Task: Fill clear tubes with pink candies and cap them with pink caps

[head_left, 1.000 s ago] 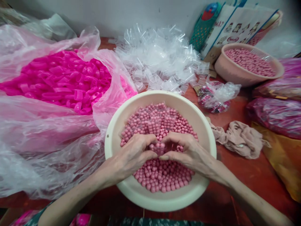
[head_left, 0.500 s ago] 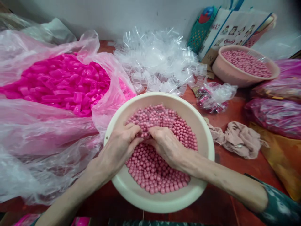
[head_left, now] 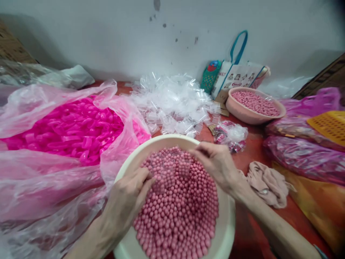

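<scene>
Beads [head_left: 178, 216], small and pink, fill a cream bowl [head_left: 229, 230] at near centre on a red table [head_left: 258, 151]. Clear sleeves [head_left: 172, 167] packed with beads lie on the far part of the heap. Left hand [head_left: 126, 201] rests on the beads at the bowl's left side, fingers together, tips touching the near-left edge of the sleeves; whether they pinch it, cannot tell. Right hand [head_left: 215, 163] hovers over the bowl's far right rim, thumb and fingers drawn together at the sleeves' far-right edge; grip on the plastic not clear.

Left of bowl: open plastic bag [head_left: 40, 187] holding bright pink caps [head_left: 70, 129]. Far centre: pile of empty clear sleeves [head_left: 172, 100]. Far right: second bowl [head_left: 242, 113] of beads, a printed bag [head_left: 237, 77] behind it. Right of bowl: crumpled cloth [head_left: 266, 183], filled pink bags [head_left: 304, 154], a yellow basket [head_left: 329, 126]
</scene>
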`<state>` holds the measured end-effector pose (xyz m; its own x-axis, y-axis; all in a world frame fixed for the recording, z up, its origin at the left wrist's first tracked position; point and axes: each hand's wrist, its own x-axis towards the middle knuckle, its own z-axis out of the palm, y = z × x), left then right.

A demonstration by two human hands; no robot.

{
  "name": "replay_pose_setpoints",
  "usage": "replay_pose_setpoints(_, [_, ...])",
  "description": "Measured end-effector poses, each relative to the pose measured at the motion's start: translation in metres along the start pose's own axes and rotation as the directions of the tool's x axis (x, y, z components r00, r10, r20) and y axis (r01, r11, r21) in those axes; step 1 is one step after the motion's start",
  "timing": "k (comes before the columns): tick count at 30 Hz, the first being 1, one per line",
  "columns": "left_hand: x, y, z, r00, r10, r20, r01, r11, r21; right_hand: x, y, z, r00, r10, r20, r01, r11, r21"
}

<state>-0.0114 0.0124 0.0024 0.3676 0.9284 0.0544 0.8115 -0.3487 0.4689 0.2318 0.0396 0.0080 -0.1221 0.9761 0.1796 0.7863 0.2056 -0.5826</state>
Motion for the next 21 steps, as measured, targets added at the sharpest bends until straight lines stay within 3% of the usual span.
replay_pose_setpoints(2, [0.008,0.000,-0.010,0.999,0.001,-0.049,-0.007,0.993,-0.122,0.022,0.032,-0.014,0.992,0.038,-0.120,-0.055,0.988,-0.143])
replay_pose_setpoints(4, [0.022,0.003,-0.022,0.996,-0.017,-0.082,0.003,0.987,-0.162,0.041,0.067,-0.016,0.986,0.053,-0.158,-0.087,0.973,-0.214])
replay_pose_setpoints(8, [0.077,0.011,-0.035,0.998,0.007,-0.068,-0.010,0.999,-0.037,0.071,0.116,0.008,0.991,0.049,-0.128,-0.091,0.932,-0.351])
replay_pose_setpoints(11, [0.130,0.012,-0.026,0.997,0.066,0.042,-0.071,0.989,0.127,0.090,0.127,0.031,1.000,-0.017,-0.026,0.004,0.913,-0.408])
replay_pose_setpoints(15, [0.188,0.007,0.000,0.973,0.102,0.209,-0.137,0.978,0.160,0.108,0.135,0.044,0.996,-0.052,0.070,0.078,0.883,-0.464])
replay_pose_setpoints(21, [0.221,0.009,0.026,0.918,0.095,0.384,-0.203,0.946,0.252,0.108,0.136,0.038,0.974,-0.068,0.215,0.167,0.859,-0.485])
